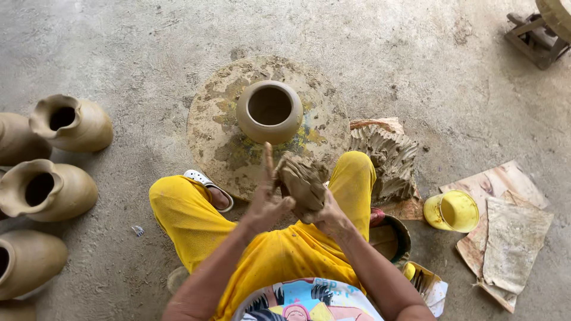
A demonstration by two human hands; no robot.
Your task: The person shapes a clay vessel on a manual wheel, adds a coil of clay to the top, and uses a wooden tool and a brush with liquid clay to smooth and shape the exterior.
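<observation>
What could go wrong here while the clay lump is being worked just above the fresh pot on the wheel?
1. The clay lump, held between the left hand and right hand, sits close to the pot; a dropped piece might dent its soft rim.
2. The pot stands off-centre on the round wheel, so a knock could push it further.
3. The yellow cup near the right knee could be tipped by a leg shift.

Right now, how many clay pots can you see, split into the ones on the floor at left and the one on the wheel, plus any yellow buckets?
Pots on the floor at left: 4
Pot on the round wheel: 1
Yellow bucket: 1
Total: 6
</observation>
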